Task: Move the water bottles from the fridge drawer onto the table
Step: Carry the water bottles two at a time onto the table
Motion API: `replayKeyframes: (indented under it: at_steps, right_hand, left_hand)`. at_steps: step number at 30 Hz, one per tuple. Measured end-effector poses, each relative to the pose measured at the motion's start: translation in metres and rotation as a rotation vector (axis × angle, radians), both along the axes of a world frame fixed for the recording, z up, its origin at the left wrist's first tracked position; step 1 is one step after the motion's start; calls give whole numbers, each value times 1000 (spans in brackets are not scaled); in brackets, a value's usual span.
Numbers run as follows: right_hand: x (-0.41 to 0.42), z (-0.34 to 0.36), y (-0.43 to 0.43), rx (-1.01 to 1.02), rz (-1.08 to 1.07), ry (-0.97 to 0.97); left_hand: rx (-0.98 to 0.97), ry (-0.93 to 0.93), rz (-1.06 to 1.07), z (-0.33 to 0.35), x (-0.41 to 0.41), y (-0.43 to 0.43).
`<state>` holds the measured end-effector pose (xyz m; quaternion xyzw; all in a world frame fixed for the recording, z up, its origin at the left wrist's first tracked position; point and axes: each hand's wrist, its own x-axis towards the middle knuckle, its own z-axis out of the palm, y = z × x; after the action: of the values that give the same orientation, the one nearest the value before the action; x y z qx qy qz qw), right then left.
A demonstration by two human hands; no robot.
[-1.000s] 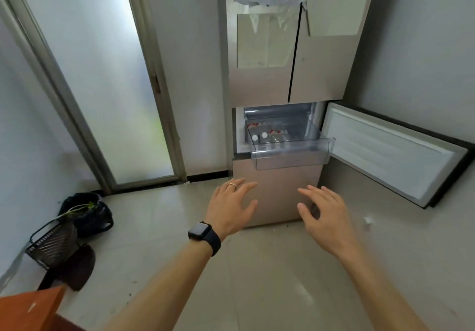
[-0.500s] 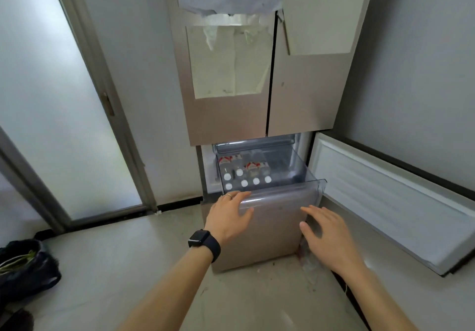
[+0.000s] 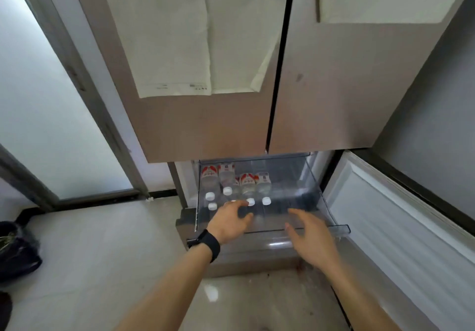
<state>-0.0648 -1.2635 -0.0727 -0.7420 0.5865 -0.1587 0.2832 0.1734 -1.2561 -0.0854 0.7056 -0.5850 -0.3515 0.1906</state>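
Note:
A clear plastic fridge drawer (image 3: 318, 197) is pulled out below the two closed upper fridge doors. Several water bottles (image 3: 247, 183) with white caps and red or blue labels lie in its left half. My left hand (image 3: 228, 221), with a black watch on the wrist, reaches over the drawer's front with fingers spread just above the caps, holding nothing. My right hand (image 3: 312, 238) hovers open over the drawer's front right edge, also empty. The table is out of view.
The lower fridge door (image 3: 401, 230) stands swung open to the right. A frosted glass door (image 3: 51, 114) is at left. A dark bag (image 3: 15, 251) sits on the tiled floor at far left. Paper sheets hang on the upper fridge doors.
I have moved closer to the fridge, so the drawer looms larger. Both hands have advanced from in front of the drawer to over its front edge.

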Motion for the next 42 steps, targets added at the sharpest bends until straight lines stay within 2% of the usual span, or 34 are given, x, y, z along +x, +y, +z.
replayKeyframes:
  at_steps: [3, 6, 10, 14, 21, 24, 28, 30, 33, 35, 37, 39, 42]
  right_hand:
    - [8, -23, -54, 157, 29, 63]
    - [18, -52, -99, 374, 50, 74]
    - [35, -88, -145, 643, 0, -46]
    - [53, -115, -176, 707, -173, -260]
    - [70, -126, -193, 951, -348, -617]
    - [70, -126, -191, 985, -355, -633]
    - [63, -119, -179, 971, -310, -505]
    - [55, -109, -168, 926, -302, -464]
    - [33, -93, -152, 699, -214, -279]
    - [12, -82, -141, 537, -107, -105]
    - [-7, -76, -129, 388, -36, 38]
    - [-21, -64, -120, 243, -20, 155]
    - [-32, -40, -118, 60, 54, 300]
  left_hand:
    - [182, 190, 106, -26, -11, -46]
    - [284, 356, 243, -64, -15, -84]
    - [366, 534, 428, -84, -26, -107]
    - [366, 620, 646, -107, -35, -125]
    - [354, 820, 763, -124, -43, -145]
    - [362, 863, 774, -122, -40, -145]
    - [420, 1014, 725, -108, -42, -138]
    - [443, 923, 670, -101, -48, -129]
    - [419, 690, 635, -86, -52, -110]
    - [377, 402, 569, -77, -44, -93]
    - [268, 78, 514, -65, -32, -76]
    - [145, -119, 462, -48, -20, -62]
    - [-12, -353, 274, -24, -3, -55]
